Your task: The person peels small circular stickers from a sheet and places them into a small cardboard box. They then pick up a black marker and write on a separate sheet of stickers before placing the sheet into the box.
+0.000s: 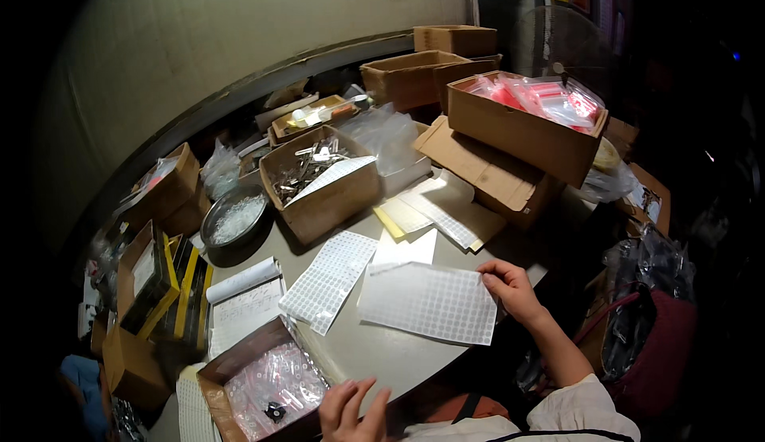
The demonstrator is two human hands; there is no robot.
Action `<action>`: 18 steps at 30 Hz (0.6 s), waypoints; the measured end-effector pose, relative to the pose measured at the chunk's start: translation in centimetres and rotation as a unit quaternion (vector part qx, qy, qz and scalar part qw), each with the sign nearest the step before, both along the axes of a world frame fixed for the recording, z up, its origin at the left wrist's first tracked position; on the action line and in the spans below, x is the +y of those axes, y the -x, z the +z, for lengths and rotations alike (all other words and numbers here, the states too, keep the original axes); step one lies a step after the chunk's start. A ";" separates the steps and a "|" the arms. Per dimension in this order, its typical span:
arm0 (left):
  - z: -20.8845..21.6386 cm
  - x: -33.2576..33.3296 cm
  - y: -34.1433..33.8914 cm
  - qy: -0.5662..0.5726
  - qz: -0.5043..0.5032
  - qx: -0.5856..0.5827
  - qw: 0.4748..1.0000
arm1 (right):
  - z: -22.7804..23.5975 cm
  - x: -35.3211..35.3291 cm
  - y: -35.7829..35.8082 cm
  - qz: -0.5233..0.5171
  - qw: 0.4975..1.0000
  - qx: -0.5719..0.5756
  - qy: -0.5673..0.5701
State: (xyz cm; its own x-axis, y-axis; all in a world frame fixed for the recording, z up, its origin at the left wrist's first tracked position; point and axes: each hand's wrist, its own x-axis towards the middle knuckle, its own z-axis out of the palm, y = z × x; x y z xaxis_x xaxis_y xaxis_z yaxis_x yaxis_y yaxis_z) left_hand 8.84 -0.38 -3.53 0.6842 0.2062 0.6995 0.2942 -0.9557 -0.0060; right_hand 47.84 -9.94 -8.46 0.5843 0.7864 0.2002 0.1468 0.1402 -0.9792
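Grey counter [378, 362]: at its near edge, a white rectangular paper sticker sheet [430, 305] is pinched cornerwise by the right hand [516, 292], perhaps keeping its face uncovered; the left hand [351, 414] is spread, seemingly empty.

Broad, pale greenish-beige wall [239, 36] dimly lit; smooth grey worktop [390, 362] set before it; right side swallowed by darkness.

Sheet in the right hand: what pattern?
The sheet shows rows of small pale-grey circles on white, visible in the head view.
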 end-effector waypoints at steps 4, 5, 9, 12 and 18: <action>2.0 1.2 -2.0 -0.009 0.067 0.026 0.997 | 0.1 1.1 0.7 -0.009 0.986 -0.157 0.059; 2.3 1.4 -1.3 0.013 0.120 0.034 0.992 | -0.4 1.4 0.5 -0.014 0.988 -0.144 0.056; 1.6 2.9 1.3 0.099 0.148 0.020 0.984 | -0.9 2.3 -1.0 -0.049 0.986 -0.156 0.028; 0.0 1.7 4.2 0.089 0.166 0.034 0.981 | -0.3 4.5 -0.9 -0.074 0.976 -0.206 0.013; -1.6 -1.5 7.7 0.030 0.105 -0.037 0.993 | 1.1 9.0 2.3 -0.069 0.887 -0.457 0.008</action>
State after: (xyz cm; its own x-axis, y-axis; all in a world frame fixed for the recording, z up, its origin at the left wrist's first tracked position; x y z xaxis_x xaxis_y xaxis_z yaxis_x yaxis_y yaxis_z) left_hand 1.19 -1.85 -5.17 0.5692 0.3821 0.7280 0.4854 -0.8708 0.0775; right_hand 45.55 -0.98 -7.37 0.2748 0.7266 0.6297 0.8947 0.0467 -0.4443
